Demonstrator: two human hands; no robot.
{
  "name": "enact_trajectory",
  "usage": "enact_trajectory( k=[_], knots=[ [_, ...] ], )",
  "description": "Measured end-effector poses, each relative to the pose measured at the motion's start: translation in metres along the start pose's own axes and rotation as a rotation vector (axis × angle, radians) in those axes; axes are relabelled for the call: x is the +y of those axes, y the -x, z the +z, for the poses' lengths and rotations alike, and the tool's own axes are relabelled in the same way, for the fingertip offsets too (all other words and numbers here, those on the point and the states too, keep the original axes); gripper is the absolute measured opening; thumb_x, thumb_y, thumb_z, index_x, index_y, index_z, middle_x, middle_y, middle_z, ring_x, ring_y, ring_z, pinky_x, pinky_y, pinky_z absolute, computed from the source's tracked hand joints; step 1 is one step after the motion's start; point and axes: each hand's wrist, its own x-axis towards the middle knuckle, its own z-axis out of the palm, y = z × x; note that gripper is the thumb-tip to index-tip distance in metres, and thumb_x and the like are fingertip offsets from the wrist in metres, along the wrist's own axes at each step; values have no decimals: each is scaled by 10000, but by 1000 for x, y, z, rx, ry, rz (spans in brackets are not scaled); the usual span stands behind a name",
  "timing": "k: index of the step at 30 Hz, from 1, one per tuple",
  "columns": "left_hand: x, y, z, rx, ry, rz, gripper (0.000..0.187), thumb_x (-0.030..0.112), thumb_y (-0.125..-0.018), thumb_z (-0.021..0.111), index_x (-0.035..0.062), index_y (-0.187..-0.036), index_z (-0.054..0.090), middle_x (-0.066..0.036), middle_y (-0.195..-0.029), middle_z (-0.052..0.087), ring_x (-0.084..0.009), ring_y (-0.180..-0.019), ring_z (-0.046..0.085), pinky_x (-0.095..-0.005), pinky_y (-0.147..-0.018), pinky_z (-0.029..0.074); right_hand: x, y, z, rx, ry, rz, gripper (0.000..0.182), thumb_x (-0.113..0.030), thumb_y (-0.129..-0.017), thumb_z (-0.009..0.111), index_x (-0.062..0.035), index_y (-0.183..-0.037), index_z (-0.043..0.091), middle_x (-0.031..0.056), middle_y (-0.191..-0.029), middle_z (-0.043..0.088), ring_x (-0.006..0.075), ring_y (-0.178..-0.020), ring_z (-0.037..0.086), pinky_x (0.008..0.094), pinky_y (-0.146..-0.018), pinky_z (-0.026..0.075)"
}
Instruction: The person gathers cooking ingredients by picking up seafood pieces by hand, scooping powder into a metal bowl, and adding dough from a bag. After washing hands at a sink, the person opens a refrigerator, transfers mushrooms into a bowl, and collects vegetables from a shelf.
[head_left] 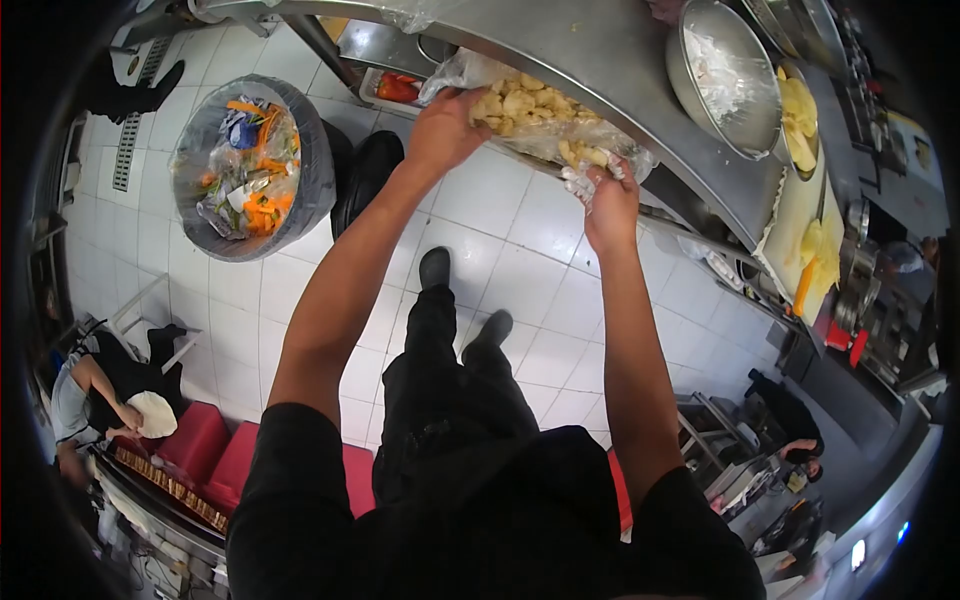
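Two part-hidden sets of fingers, left hand [449, 128] and right hand [611, 200], seemingly grip the plastic bag [467, 70].

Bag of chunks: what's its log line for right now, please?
bag of pale chunks: beside steel counter edge | left hand: touching bag's left end | right hand: white-smeared fingers at bag's right end

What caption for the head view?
Left hand and white-dusted right hand at a clear plastic bag of pale yellow chunks, beside a grey metal counter.
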Motion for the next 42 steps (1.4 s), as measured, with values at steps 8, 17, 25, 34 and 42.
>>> enact_trajectory(
  k=[8,17,25,34,42],
  knots=[
    [-20,-24,16,148,577,-224,379,57,-685,652,40,-1056,579,-83,-889,634,-197,-756,605,-285,-671,474,-2,34,-9,7,-167,106,307,53,-792,448,-21,-1089,464,133,-1006,564,248,-861,591,348,-684,510],
    [47,63,-37,10,1345,-629,436,31,-733,620,79,-1138,464,-49,-1033,568,-173,-864,592,-295,-634,461,-18,78,-40,-73,-206,178,277,43,-784,464,-23,-1052,489,110,-985,579,207,-870,587,330,-710,500],
    [218,97,-31,-237,1312,-632,338,29,-789,557,71,-1117,487,-77,-1024,554,-177,-829,578,-267,-580,459,-94,122,-127,-84,-121,-97,284,83,-792,417,-17,-1044,501,118,-997,590,214,-884,596,314,-760,500],
    [376,-19,17,-238,1450,-359,442,-13,-782,425,23,-1221,381,-160,-1142,478,-253,-961,532,-328,-774,475,-236,50,-200,-17,-263,-298,279,31,-771,499,24,-1050,508,111,-969,590,164,-835,581,271,-711,473],
    [411,-1,47,-262,1692,-368,461,133,-825,470,29,-1259,355,-173,-1178,467,-285,-1000,522,-375,-844,458,-254,45,-274,-95,-324,-307,273,42,-767,494,35,-1040,508,109,-947,590,179,-825,590,279,-727,484]
  ],
)
